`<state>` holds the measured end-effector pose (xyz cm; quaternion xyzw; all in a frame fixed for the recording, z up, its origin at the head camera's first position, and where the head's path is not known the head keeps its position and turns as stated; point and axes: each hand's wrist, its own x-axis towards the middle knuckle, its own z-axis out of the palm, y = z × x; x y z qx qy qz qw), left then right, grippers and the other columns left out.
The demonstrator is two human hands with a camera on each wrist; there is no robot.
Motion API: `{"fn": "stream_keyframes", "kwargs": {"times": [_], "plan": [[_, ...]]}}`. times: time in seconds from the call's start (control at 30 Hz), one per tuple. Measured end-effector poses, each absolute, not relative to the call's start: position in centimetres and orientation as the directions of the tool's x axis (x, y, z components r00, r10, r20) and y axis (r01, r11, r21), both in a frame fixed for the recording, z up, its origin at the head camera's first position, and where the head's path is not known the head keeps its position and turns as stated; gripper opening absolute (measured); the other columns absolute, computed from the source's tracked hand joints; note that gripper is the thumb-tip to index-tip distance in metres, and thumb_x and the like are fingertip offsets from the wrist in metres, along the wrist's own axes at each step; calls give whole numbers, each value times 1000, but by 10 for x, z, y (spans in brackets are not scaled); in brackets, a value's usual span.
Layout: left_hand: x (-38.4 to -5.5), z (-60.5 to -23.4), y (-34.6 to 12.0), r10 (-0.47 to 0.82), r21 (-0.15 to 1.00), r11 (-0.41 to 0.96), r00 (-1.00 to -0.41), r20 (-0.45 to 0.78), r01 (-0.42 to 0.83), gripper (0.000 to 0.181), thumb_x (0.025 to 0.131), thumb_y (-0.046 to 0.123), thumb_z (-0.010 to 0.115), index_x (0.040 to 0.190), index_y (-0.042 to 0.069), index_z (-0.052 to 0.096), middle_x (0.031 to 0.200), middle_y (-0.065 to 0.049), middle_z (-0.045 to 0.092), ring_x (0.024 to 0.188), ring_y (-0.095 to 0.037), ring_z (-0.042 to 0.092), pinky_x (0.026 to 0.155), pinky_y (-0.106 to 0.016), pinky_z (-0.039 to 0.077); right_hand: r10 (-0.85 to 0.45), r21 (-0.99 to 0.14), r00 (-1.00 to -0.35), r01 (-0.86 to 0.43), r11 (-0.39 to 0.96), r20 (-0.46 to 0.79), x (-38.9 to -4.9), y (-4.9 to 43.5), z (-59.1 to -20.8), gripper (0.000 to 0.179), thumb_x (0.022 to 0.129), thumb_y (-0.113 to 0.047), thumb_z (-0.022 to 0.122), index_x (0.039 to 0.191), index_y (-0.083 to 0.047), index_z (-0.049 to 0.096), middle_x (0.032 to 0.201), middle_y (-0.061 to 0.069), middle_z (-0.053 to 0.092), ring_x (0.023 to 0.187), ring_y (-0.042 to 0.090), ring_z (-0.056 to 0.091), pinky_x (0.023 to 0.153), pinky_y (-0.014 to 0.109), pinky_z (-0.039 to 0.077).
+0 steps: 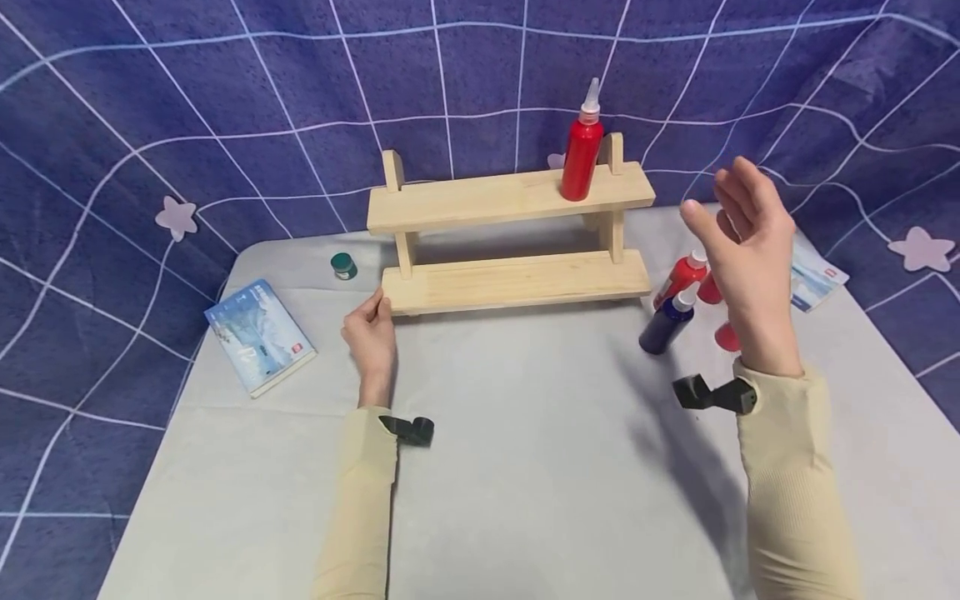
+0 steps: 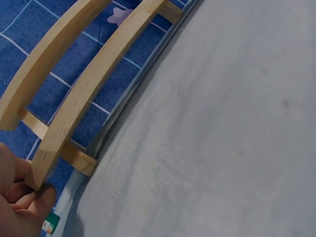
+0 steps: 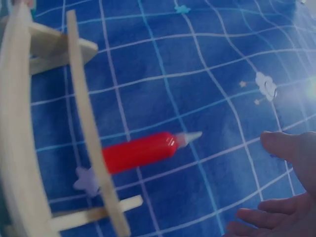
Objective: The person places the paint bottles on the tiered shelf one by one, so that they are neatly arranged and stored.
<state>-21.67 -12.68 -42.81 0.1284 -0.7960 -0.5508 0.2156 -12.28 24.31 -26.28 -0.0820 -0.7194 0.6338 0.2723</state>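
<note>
A two-tier wooden shelf (image 1: pixel 517 279) stands at the back of the table. My left hand (image 1: pixel 371 337) pinches the left end of its lower board, which the left wrist view also shows between thumb and fingers (image 2: pixel 45 200). On the right part of the upper board stands a red squeeze bottle (image 1: pixel 582 158) with a clear pointed nozzle. My right hand (image 1: pixel 757 250) is raised to the right of the shelf, fingers loosely bent and apart, holding nothing. Below it on the table are a dark blue bottle (image 1: pixel 666 323) and another red bottle (image 1: pixel 681 279), both with white tips.
Further red items (image 1: pixel 726 337) are partly hidden behind the right hand. A small green-lidded jar (image 1: pixel 343 266) sits left of the shelf. One blue-and-white book (image 1: pixel 261 335) lies at left, a similar one (image 1: pixel 813 275) at right. A blue gridded curtain (image 1: pixel 300 100) hangs behind the table.
</note>
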Motion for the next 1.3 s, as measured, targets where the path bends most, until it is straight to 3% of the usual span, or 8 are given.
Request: {"fn": "stream_keyframes", "kwargs": {"times": [0.37,0.6,0.73,0.9,1.3], "plan": [[-217,-425,-135,-455,932,362,-874,168,-10,27,97,10,61,123,6,67,121,-15,66,111,-24,65,92,-34,55,511,-980,-838,-139,140,192,-105,262,-306,68,85,-5,72,146,-9,43,144,14,50,132,21,48,116,31,33],[-217,-423,-138,-467,934,358,-867,173,-7,27,97,11,61,122,5,67,117,-15,68,108,-23,66,91,-33,56,519,-990,-843,-133,55,143,-99,268,-328,67,84,2,72,144,-6,45,135,9,55,126,17,53,109,22,40],[-217,-423,-138,-479,930,366,-859,180,-9,26,96,11,62,121,5,68,115,-15,69,107,-22,67,90,-33,56,512,-991,-852,-53,123,109,-97,272,-344,68,84,-3,73,146,-9,45,139,10,54,126,15,53,109,23,41],[-218,-425,-136,-477,932,361,-863,168,-18,26,96,11,62,121,5,68,117,-14,69,107,-22,67,90,-33,56,483,-979,-874,50,198,53,-95,275,-364,74,87,-10,73,151,-10,36,148,18,45,133,21,48,115,35,35],[-219,-428,-125,-462,937,347,-876,140,-33,27,96,11,62,122,7,68,119,-14,67,109,-21,66,90,-30,56,445,-946,-895,131,296,15,-90,273,-392,73,89,-21,72,152,-11,34,146,18,47,133,32,47,112,41,40]]}}
